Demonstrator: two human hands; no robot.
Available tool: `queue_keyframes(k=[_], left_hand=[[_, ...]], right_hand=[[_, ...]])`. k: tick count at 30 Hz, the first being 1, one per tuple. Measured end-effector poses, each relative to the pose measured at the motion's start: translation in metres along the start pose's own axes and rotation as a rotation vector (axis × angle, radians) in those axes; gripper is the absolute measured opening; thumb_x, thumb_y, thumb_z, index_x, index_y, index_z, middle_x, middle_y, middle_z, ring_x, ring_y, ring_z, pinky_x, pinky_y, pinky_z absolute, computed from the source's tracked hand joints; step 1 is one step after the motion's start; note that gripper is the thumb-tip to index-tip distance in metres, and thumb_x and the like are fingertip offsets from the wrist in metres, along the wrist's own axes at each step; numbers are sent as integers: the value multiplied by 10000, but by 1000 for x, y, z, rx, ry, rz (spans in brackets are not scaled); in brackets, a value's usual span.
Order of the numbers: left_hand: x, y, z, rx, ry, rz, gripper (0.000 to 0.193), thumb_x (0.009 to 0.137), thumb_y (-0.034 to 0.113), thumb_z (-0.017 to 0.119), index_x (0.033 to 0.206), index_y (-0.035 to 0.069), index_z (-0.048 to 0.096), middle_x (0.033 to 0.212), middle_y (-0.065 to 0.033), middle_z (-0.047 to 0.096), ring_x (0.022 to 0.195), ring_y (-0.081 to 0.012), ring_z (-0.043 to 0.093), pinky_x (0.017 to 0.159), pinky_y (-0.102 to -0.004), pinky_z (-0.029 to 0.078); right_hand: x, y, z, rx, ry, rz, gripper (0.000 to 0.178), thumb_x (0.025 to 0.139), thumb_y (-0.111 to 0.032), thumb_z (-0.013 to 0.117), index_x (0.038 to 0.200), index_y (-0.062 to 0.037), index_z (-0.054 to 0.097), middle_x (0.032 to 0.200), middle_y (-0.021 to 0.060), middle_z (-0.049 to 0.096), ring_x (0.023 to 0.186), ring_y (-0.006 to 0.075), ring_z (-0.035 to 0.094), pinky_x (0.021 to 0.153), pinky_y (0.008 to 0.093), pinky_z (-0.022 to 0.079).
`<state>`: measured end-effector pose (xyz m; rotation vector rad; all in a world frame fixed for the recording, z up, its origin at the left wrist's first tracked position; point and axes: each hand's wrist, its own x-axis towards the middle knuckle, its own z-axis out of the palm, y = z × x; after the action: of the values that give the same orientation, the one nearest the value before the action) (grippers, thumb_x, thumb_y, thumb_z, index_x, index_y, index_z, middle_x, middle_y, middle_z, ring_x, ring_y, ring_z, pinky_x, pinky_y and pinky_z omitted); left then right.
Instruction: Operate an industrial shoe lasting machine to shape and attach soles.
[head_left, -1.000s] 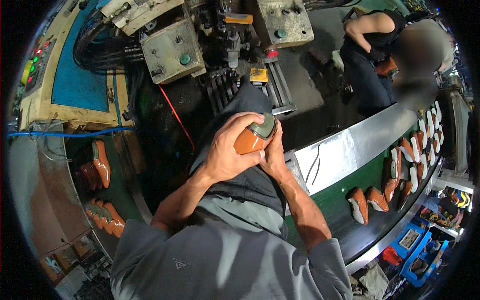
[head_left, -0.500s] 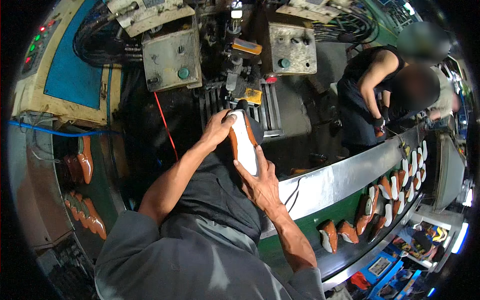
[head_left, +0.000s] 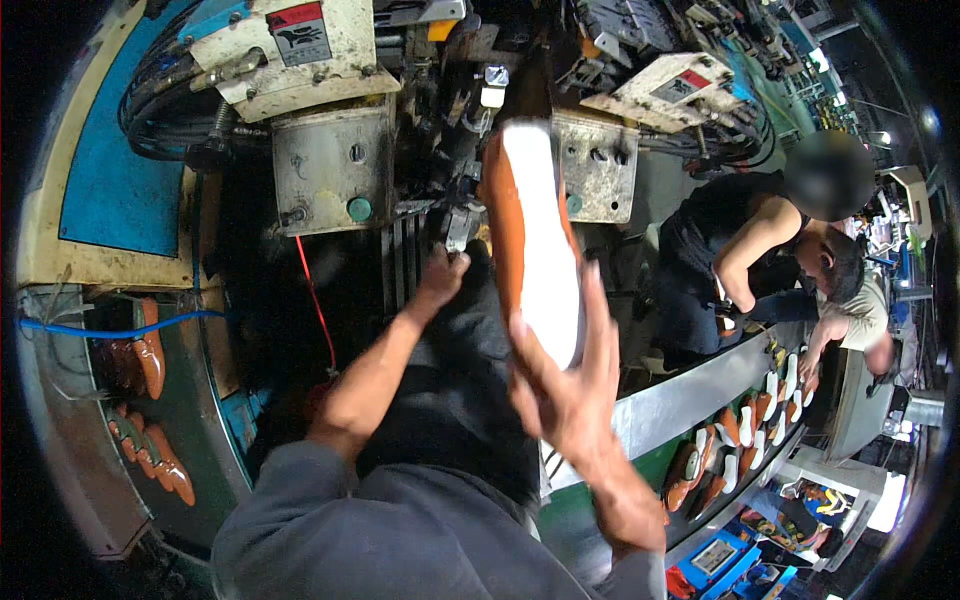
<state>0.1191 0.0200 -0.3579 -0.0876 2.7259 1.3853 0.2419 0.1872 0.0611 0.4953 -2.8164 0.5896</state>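
A brown shoe upper (head_left: 508,235) with a white sole side (head_left: 541,230) is raised before me, long and slightly blurred, its far end up toward the machine. My right hand (head_left: 575,390) grips its near end, thumb on one edge and fingers along the other. Off to the left, apart from the shoe, my left hand (head_left: 442,278) is curled closed above my dark-clad lap. Nothing shows in it. Behind the shoe is the machine's central metal fixture (head_left: 458,228), partly covered.
Grimy control boxes (head_left: 325,160) flank the machine's middle. At right, a conveyor with a metal side (head_left: 655,400) carries several brown shoes (head_left: 685,470). A co-worker (head_left: 735,230) bends beside it. More brown shoes (head_left: 165,465) lie on the left belt. A red cord (head_left: 315,300) hangs nearby.
My left hand has let go of the shoe, now curled near my lap. My right hand has lifted the shoe closer and to the right. The view has tilted up toward the machine.
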Motion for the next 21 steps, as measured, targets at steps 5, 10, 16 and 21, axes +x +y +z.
queue_keyframes(k=[5,10,16,21], left_hand=[[3,22,33,-148,-229,-148,647,1022,450,718,1416,-56,631,1406,-351,666,1301,-531,640,1082,-563,523],[-25,37,-15,-122,-257,-148,635,1032,313,741,1564,11,572,1449,-291,686,1367,-445,655,1145,-499,526],[-48,100,-196,-90,206,220,336,1007,11,665,1339,9,713,1331,-215,726,1280,-385,684,1146,-458,522],[22,142,-348,487,1027,765,402,1021,81,714,1420,39,692,1484,-193,621,1426,-432,525,1233,-539,390]], right_hand=[[110,50,38,-62,170,6,787,881,-130,843,1609,-318,611,1721,374,313,1464,561,501,1193,569,462],[146,74,95,-101,154,28,893,844,-132,861,1636,-403,548,1765,357,192,1281,590,541,1066,586,552],[144,73,97,-78,259,-2,845,841,-108,838,1611,-335,575,1728,399,230,1314,620,504,1050,615,570],[155,62,99,-112,209,74,813,899,-40,748,1631,-327,544,1719,401,252,1306,613,509,1045,613,580]])
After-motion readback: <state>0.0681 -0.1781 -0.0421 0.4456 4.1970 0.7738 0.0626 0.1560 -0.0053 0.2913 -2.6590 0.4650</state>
